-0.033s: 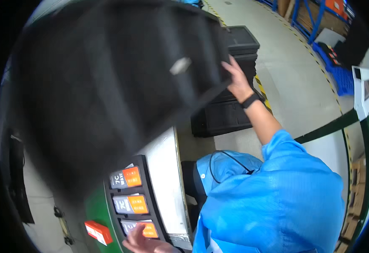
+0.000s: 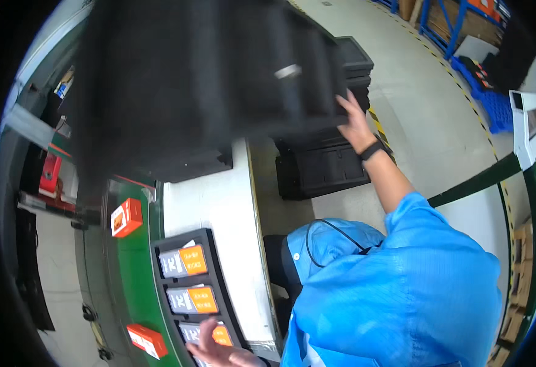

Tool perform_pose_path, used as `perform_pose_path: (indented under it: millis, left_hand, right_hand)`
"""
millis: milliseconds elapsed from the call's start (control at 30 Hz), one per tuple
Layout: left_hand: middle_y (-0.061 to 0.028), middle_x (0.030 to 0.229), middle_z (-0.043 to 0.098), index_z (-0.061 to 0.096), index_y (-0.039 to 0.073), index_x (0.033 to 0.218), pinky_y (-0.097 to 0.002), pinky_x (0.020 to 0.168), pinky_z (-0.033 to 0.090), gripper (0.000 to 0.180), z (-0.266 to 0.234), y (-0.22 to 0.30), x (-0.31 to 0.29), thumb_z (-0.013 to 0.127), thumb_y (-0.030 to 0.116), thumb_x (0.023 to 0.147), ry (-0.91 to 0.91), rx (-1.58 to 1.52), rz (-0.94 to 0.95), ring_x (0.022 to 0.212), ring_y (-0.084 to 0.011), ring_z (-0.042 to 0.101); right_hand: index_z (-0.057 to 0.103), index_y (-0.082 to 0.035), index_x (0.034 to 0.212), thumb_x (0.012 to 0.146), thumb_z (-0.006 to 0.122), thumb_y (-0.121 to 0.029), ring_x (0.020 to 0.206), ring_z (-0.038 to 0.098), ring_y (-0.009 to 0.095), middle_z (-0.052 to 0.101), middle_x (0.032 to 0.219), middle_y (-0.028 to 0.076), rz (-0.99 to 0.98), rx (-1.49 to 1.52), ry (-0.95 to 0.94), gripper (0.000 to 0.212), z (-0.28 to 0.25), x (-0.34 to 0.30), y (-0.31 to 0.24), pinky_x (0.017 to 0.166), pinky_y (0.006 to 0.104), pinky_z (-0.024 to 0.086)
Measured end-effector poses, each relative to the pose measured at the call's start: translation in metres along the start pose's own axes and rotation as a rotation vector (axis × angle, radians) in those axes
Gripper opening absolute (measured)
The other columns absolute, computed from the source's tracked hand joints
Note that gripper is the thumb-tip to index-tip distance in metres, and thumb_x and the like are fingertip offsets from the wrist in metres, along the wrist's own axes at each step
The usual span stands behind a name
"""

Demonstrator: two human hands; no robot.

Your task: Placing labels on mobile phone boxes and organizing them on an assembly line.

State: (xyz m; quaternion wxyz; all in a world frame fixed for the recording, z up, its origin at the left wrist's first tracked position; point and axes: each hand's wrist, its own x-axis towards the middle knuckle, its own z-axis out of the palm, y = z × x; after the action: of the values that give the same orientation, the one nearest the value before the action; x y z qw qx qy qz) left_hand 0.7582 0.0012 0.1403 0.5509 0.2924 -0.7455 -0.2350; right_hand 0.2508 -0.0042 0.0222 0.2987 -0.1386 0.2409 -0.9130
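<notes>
A large black tray (image 2: 213,79), blurred and close to the view, hangs tilted across the upper left. My right hand (image 2: 357,127), with a dark wristband, grips its right edge; part of the grip is hard to make out. Down at the lower edge, my left hand (image 2: 222,350) is open, palm partly turned up and fingers apart, holding nothing. Beneath and beside it lies a black compartment tray (image 2: 226,287) with grey-and-orange packs (image 2: 193,300) in its slots. The left hand partly covers the nearest packs.
A white bench top (image 2: 213,208) runs beside a green surface (image 2: 130,269) bearing an orange-and-white box (image 2: 127,217) and another orange box (image 2: 147,341). Stacked black trays (image 2: 320,171) stand on the floor past the bench edge. Blue shelving (image 2: 442,30) stands far right.
The large black tray has swung up and to the right, uncovering the bench and an orange box. My right hand has shifted slightly right and down with it; my left hand has moved slightly right.
</notes>
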Motion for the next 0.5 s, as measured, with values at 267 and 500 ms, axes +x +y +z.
perform_pose_path:
  millis: [267, 500]
  left_hand:
    - [-0.0172, 0.090, 0.069, 0.065, -0.005, 0.109, -0.0378, 0.086, 0.048, 0.047, 0.026, -0.019, -0.011, 0.045, 0.036, 0.102, -0.326, 0.314, -0.167, 0.086, -0.0260, 0.064]
    - [-0.0149, 0.091, 0.070, 0.065, -0.009, 0.106, -0.0328, 0.082, 0.048, 0.040, 0.001, -0.040, -0.014, 0.047, 0.028, 0.103, -0.081, 0.525, -0.378, 0.085, -0.0211, 0.065]
  right_hand:
    - [0.053, -0.025, 0.126, 0.095, 0.059, -0.033, 0.101, 0.056, 0.019, 0.059, 0.117, -0.001, 0.320, -0.198, 0.826, 0.032, -0.377, -0.196, 0.046, 0.078, 0.0346, 0.048]
    - [0.045, -0.016, 0.138, 0.096, 0.058, -0.028, 0.113, 0.057, 0.024, 0.058, 0.127, 0.007, 0.449, -0.587, 0.922, 0.046, -0.374, -0.199, 0.046, 0.092, 0.0447, 0.047]
